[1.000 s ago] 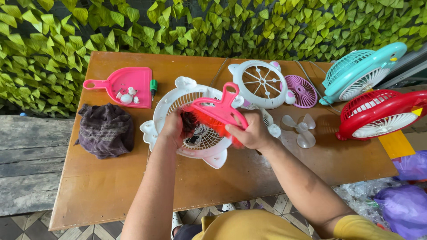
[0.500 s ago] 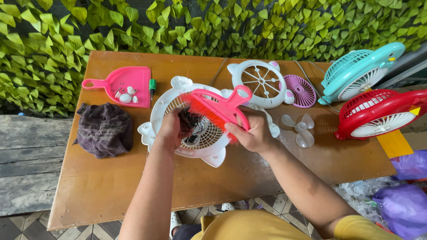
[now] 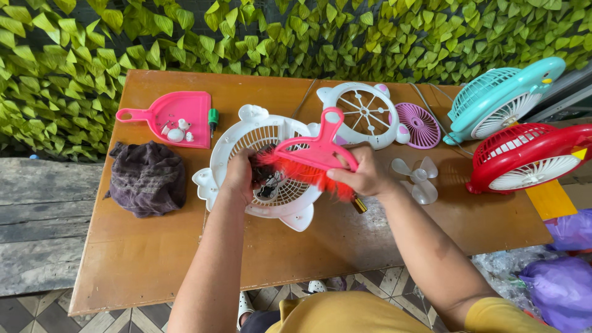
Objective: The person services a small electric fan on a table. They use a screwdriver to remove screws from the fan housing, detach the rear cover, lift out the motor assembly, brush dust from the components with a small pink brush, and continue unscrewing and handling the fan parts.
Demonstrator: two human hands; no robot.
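A white round fan housing [image 3: 246, 140] with a grille lies on the wooden table [image 3: 154, 253]. My left hand [image 3: 242, 174] grips its middle, over a dark motor part. My right hand [image 3: 364, 172] holds a pink hand brush [image 3: 317, 148] with red bristles, laid across the grille with its handle pointing away from me. Just right of my right hand lies a clear fan blade [image 3: 416, 179].
A pink dustpan [image 3: 169, 111] with small white parts and a green-handled screwdriver [image 3: 213, 118] sits far left. A dark cloth [image 3: 148, 177] lies left. A white front grille [image 3: 364, 111], a purple grille [image 3: 420, 125], a teal fan [image 3: 502, 98] and a red fan [image 3: 524, 157] stand at right. Purple bags [image 3: 558, 283] lie below.
The brush has tilted and shifted slightly over the grille, its handle now pointing further up. My left hand stays on the housing.
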